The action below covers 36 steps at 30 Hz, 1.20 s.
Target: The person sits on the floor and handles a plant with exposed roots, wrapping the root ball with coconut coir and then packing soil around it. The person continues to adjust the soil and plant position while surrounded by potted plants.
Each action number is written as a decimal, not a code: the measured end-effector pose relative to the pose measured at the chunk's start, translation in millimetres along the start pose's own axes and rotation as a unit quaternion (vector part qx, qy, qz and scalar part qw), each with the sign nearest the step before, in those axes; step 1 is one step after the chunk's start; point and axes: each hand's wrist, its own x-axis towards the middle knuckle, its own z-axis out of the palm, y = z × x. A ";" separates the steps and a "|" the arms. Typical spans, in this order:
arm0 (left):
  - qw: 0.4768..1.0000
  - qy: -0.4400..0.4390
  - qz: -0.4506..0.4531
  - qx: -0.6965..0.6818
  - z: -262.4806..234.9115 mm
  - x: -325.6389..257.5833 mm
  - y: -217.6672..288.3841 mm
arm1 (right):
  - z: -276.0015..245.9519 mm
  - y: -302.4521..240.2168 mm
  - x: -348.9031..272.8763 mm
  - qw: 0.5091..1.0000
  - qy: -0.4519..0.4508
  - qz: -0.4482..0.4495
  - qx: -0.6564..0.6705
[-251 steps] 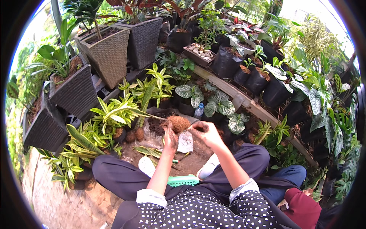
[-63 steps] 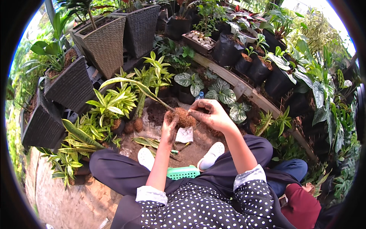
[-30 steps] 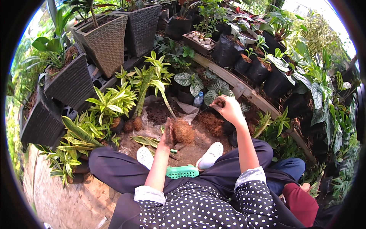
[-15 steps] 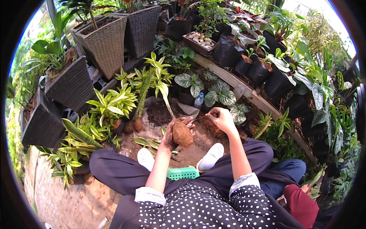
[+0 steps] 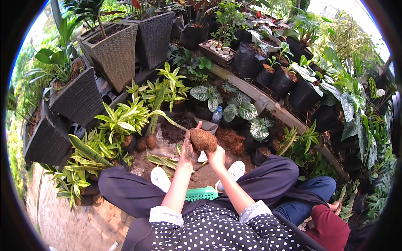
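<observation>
Between my two hands is a round root ball [image 5: 203,140] wrapped in brown coconut fibre. A long, yellow-edged snake plant leaf [image 5: 169,120] grows from it, leaning up and to the left. My left hand [image 5: 188,149], smeared with soil, cups the ball from its left side, one finger showing above it. On the lower right my right hand [image 5: 216,159] is closed against the ball, its fingertips partly hidden. A heap of loose coconut fibre [image 5: 230,141] lies just beyond the right hand. Cut snake plant leaves [image 5: 161,160] lie on the ground left of my left wrist.
A green perforated basket [image 5: 202,193] stands between my white shoes. Dark soil [image 5: 171,133] and a water bottle [image 5: 217,114] are beyond my hands. Tall planters [image 5: 111,52] stand at the far left, a timber edging [image 5: 268,104] with black plant bags at the right. Another person's maroon sleeve [image 5: 328,226] is close at my right.
My right hand has come from the right, where it was pinched apart from the ball, down onto the ball's lower right. The ball has turned and its leaf now tilts further left.
</observation>
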 end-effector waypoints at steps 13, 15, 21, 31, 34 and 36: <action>0.988 0.137 -0.006 0.065 -16.5 7.7 -11.5 | 0.5 -23.1 -49.7 0.995 -0.007 -0.072 -0.068; 0.985 0.145 0.001 0.090 -24.9 7.9 -13.2 | -6.4 -27.0 -52.3 0.992 -0.030 -0.090 -0.081; 0.980 0.110 0.026 0.163 -33.0 4.1 -14.1 | -24.9 -45.8 -50.4 0.975 -0.043 -0.202 -0.075; 0.978 0.079 0.023 0.189 -29.8 1.1 -12.0 | -55.8 -79.8 -4.0 0.977 -0.129 -0.151 0.075; 0.977 0.058 0.024 0.203 -30.4 1.6 -12.3 | -61.4 -70.5 15.0 0.977 -0.100 -0.171 0.081; 0.971 0.046 0.034 0.233 -28.2 2.1 -12.0 | -66.5 -67.8 25.2 0.979 -0.098 -0.158 0.080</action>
